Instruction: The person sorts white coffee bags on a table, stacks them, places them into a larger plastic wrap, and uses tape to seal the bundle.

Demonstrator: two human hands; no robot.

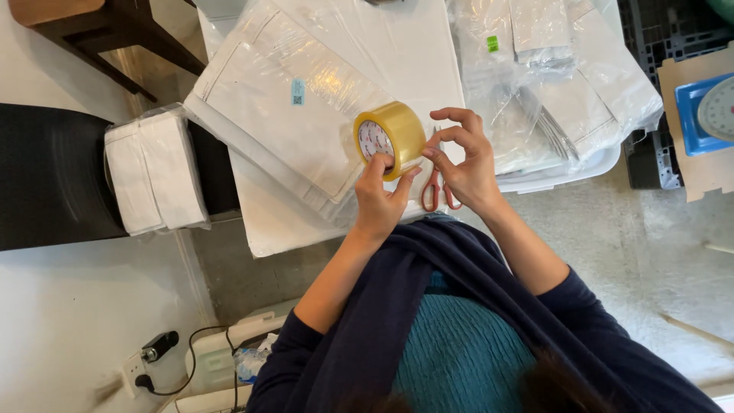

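Head cam, looking straight down over the person. Left hand [380, 200] grips a roll of yellowish clear tape [390, 138], thumb tucked into the core, fingers wrapped on the near rim. Roll stands on edge, core face turned toward the left, held just above the white worktop [267, 222]. Right hand [462, 157] sits just right of the roll, thumb and forefinger pinched together at the roll's outer band; can't tell if the tape end is actually between them, too small. Other fingers curled loosely above.

Orange-handled scissors [440, 191] lie on the worktop directly under the right hand, handles toward the person, blades hidden by the hand.

Far of the roll: large flat white packs in clear film [290, 99], stacked, slanted across the worktop. Right of those: a heap of smaller bagged white items [566, 84] in a white tray.

Left side: a wrapped stack of white folded pieces [153, 172] on a dark surface. Far right edge: a blue scale [707, 115] on cardboard. Near left on the floor: a wall socket with a black plug [149, 356].
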